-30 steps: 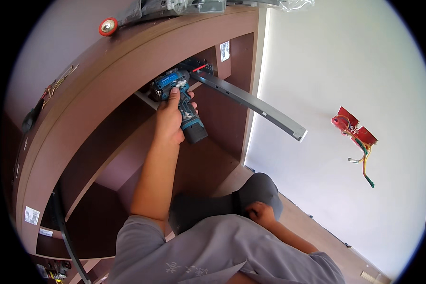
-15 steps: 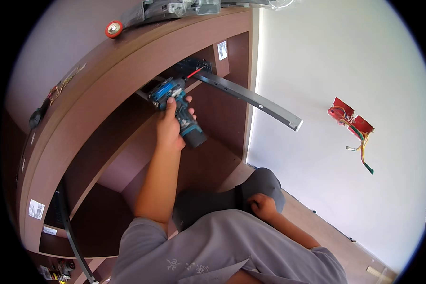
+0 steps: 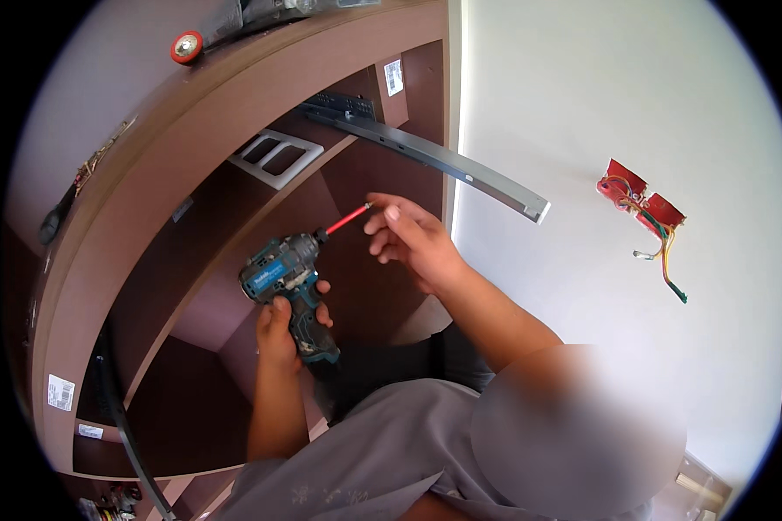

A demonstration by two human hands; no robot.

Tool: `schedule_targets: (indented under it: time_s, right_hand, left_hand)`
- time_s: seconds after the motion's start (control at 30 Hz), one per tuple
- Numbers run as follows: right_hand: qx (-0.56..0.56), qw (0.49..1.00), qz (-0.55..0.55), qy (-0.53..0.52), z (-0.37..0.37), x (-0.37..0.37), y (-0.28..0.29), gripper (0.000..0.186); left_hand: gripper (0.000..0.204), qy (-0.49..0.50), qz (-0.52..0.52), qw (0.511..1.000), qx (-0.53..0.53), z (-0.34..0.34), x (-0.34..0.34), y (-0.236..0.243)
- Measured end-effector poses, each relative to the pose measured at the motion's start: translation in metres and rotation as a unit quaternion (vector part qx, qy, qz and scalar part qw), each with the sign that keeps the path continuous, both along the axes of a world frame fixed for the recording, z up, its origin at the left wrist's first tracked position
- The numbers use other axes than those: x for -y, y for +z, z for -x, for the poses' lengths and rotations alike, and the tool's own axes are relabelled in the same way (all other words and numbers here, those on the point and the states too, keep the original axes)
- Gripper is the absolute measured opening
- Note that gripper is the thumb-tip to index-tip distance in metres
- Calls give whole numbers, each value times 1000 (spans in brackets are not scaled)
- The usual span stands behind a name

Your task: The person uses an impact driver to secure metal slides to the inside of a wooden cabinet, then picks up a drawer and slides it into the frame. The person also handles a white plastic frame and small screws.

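Observation:
My left hand [image 3: 282, 334] grips the handle of a teal and black cordless drill [image 3: 278, 269], held in front of the cabinet and tilted up to the right. A long red driver bit [image 3: 349, 217] sticks out of its chuck. The bit's metal end reaches the fingertips of my right hand [image 3: 413, 234], whose fingers are partly bent and apart. Whether a screw sits on that end is too small to tell. Beyond both hands, a grey metal drawer slide [image 3: 443, 161] juts out from the cabinet's inner side and is untouched.
The brown cabinet [image 3: 182, 130] has open compartments; a white double-opening frame [image 3: 278, 158] lies on a shelf. A second slide [image 3: 126, 425] sticks out at lower left. A screwdriver [image 3: 58, 215] and a red-rimmed roll [image 3: 186, 48] rest on top. Wires hang from a red wall box [image 3: 639, 204].
My left hand has drawn the drill down and back from the drawer slide. My right hand has risen from my lap to the bit's tip. The white frame now shows fully.

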State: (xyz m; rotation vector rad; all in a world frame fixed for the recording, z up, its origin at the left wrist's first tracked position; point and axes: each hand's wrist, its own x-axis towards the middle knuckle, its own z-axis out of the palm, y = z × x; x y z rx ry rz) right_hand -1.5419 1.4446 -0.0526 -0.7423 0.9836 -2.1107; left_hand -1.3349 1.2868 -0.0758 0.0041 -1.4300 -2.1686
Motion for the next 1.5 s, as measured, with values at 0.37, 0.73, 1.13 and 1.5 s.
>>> schedule_targets:
  time_s: [0.37, 0.73, 1.13, 1.5]
  right_hand:
    - [180, 979, -59, -69, 8, -7, -76, 24]
    - [263, 928, -203, -170, -7, -122, -197, 23]
    - [320, 881, -215, -275, -23, -184, -234, 21]
    - [271, 898, -251, -240, -17, -151, -243, 22]
  left_hand:
    - [61, 17, -158, 987, -5, 39, 43, 82]
    - [32, 58, -227, 972, -9, 227, 239, 119]
    - [37, 86, -232, 968, 33, 254, 247, 114]
    - [35, 82, -187, 979, 15, 257, 240, 114]
